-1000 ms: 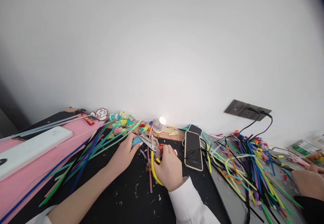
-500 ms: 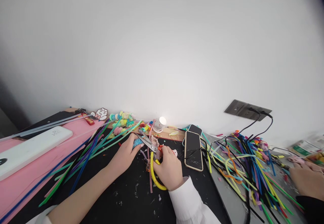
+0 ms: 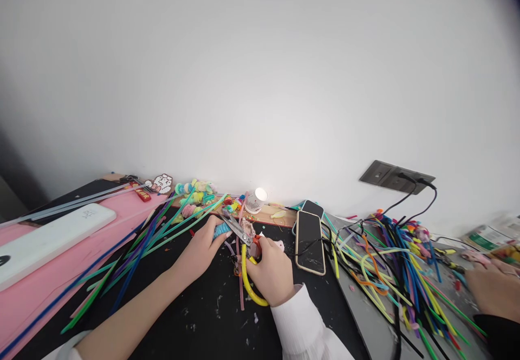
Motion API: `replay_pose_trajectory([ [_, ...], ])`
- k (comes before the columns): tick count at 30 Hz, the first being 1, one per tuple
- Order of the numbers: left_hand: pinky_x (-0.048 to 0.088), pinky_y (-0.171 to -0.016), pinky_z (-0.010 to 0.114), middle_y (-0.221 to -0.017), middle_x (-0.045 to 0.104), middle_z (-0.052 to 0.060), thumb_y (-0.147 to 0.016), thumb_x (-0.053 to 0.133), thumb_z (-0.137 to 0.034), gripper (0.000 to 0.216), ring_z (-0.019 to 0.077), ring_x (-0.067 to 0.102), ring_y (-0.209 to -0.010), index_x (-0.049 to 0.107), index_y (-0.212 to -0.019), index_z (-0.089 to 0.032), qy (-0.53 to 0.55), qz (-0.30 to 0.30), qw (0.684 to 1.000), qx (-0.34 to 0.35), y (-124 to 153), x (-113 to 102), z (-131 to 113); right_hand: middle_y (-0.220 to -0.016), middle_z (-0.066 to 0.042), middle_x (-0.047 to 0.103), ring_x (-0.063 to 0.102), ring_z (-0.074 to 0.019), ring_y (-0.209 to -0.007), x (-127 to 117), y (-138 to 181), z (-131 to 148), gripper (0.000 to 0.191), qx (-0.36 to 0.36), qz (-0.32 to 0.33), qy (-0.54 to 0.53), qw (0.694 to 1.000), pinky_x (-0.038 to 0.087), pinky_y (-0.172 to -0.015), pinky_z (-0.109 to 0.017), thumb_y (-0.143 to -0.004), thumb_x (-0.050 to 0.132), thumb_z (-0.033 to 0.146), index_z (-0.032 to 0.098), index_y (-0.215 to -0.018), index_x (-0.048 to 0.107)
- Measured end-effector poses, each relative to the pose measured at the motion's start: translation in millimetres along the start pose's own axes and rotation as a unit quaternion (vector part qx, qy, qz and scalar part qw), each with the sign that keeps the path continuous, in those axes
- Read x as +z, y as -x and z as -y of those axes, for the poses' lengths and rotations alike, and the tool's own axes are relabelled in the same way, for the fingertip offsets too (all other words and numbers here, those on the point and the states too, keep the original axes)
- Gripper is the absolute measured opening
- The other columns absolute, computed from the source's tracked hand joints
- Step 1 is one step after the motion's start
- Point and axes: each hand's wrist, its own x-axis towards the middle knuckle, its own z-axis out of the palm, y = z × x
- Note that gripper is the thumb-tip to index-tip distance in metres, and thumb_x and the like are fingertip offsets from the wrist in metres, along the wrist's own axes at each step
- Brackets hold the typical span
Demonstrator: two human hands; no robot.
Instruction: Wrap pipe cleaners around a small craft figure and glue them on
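Pinching a blue fuzzy piece (image 3: 221, 230) between thumb and fingertips, the left hand (image 3: 200, 250) is closed on it and holds it just above the black tabletop (image 3: 203, 316); the right hand (image 3: 271, 273) is curled tight around the handle end of the scissors (image 3: 239, 231), whose metal blades point up and left from that grip and meet the blue piece at the left fingertips; a yellow loop (image 3: 246, 273) curves out from under the right palm, on its left side. Just right of the right hand's grip lies a dark phone (image 3: 309, 234); left of the left hand's grip fans a bundle of green and blue sticks (image 3: 154, 238); well to the right, another person's hand (image 3: 487, 289) rests beside a tangle of coloured stems (image 3: 402, 262).
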Motion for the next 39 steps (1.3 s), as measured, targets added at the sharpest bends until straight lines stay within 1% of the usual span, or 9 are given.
replay_pose_trajectory([
  [8, 0.048, -0.07, 0.036, -0.083, 0.062, 0.002, -0.089, 0.044, -0.041, 0.017, 0.0232, 0.061, -0.075, 0.043, -0.086, -0.024, -0.015, -0.002, 1.0, -0.001, -0.5, -0.1, 0.1, -0.081, -0.003, 0.068, 0.064, -0.0198, -0.075, -2.1, -0.6, 1.2, 0.019, 0.012, 0.008, -0.001, 1.0, 0.03, -0.055, -0.026, -0.078, 0.066, 0.038, 0.02, -0.079, 0.062],
  [12, 0.047, -0.067, 0.035, -0.079, 0.06, 0.001, -0.089, 0.043, -0.042, 0.018, 0.0223, 0.059, -0.07, 0.043, -0.086, -0.024, -0.029, -0.001, 1.0, -0.003, -0.8, -0.5, -1.4, -0.075, -0.003, 0.067, 0.063, -0.019, -0.072, -1.8, -1.7, 0.7, 0.016, 0.017, 0.018, -0.007, 1.0, 0.027, -0.054, -0.026, -0.08, 0.063, 0.034, 0.02, -0.072, 0.061],
  [16, 0.048, -0.069, 0.035, -0.082, 0.061, 0.002, -0.089, 0.043, -0.042, 0.019, 0.0232, 0.061, -0.075, 0.045, -0.087, -0.023, -0.025, -0.002, 1.0, 0.001, -0.8, -1.4, -0.8, -0.071, -0.002, 0.066, 0.062, -0.0185, -0.068, -1.3, -2.7, -0.5, 0.018, 0.033, 0.022, -0.017, 0.999, 0.025, -0.053, -0.026, -0.083, 0.058, 0.032, 0.02, -0.07, 0.058],
  [19, 0.049, -0.069, 0.035, -0.083, 0.062, 0.002, -0.089, 0.044, -0.044, 0.021, 0.0234, 0.062, -0.076, 0.046, -0.087, -0.023, -0.019, -0.013, 1.0, 0.002, -1.1, -1.9, 1.2, -0.074, -0.002, 0.065, 0.062, -0.0196, -0.071, -1.4, -2.2, -1.6, 0.018, 0.049, 0.001, -0.037, 0.998, 0.027, -0.053, -0.025, -0.085, 0.056, 0.035, 0.021, -0.075, 0.055],
  [22, 0.049, -0.069, 0.034, -0.081, 0.062, 0.002, -0.088, 0.047, -0.044, 0.021, 0.0224, 0.062, -0.075, 0.047, -0.087, -0.023, -0.019, -0.026, 0.999, 0.007, -1.6, -1.9, 3.2, -0.083, -0.004, 0.064, 0.063, -0.0206, -0.08, -0.6, -0.6, -2.7, 0.014, 0.034, -0.031, -0.067, 0.997, 0.034, -0.057, -0.025, -0.083, 0.057, 0.033, 0.02, -0.084, 0.052],
  [25, 0.049, -0.069, 0.034, -0.083, 0.063, 0.002, -0.087, 0.049, -0.045, 0.022, 0.022, 0.062, -0.074, 0.047, -0.087, -0.022, -0.022, -0.03, 0.999, 0.009, -1.7, -1.8, 3.6, -0.092, -0.005, 0.063, 0.062, -0.0205, -0.083, 0.3, 0.5, -2.6, 0.018, 0.003, -0.032, -0.069, 0.997, 0.035, -0.06, -0.025, -0.081, 0.06, 0.033, 0.019, -0.091, 0.053],
  [29, 0.049, -0.072, 0.035, -0.085, 0.063, 0.002, -0.087, 0.048, -0.044, 0.021, 0.0228, 0.062, -0.079, 0.046, -0.087, -0.023, -0.019, -0.017, 1.0, 0.001, -1.6, -1.9, 0.9, -0.087, -0.003, 0.063, 0.062, -0.0188, -0.076, -0.1, 0.0, -0.9, 0.019, -0.006, -0.003, -0.045, 0.999, 0.032, -0.058, -0.024, -0.08, 0.062, 0.036, 0.019, -0.085, 0.056],
  [33, 0.049, -0.073, 0.036, -0.086, 0.064, 0.003, -0.086, 0.049, -0.041, 0.018, 0.0247, 0.063, -0.082, 0.045, -0.086, -0.023, -0.006, -0.01, 1.0, -0.001, -1.2, -2.1, -3.3, -0.082, -0.002, 0.063, 0.06, -0.0175, -0.073, 0.2, -0.5, -1.1, 0.018, -0.009, -0.003, -0.034, 0.999, 0.03, -0.057, -0.025, -0.078, 0.066, 0.035, 0.019, -0.08, 0.057],
  [39, 0.048, -0.07, 0.036, -0.082, 0.061, 0.002, -0.087, 0.046, -0.041, 0.018, 0.0235, 0.061, -0.076, 0.044, -0.085, -0.023, -0.008, -0.003, 1.0, 0.0, -0.5, -2.4, -2.5, -0.076, -0.001, 0.063, 0.059, -0.016, -0.071, -1.2, -1.2, -1.7, 0.016, -0.004, -0.002, -0.042, 0.999, 0.028, -0.057, -0.024, -0.077, 0.067, 0.032, 0.019, -0.073, 0.058],
])
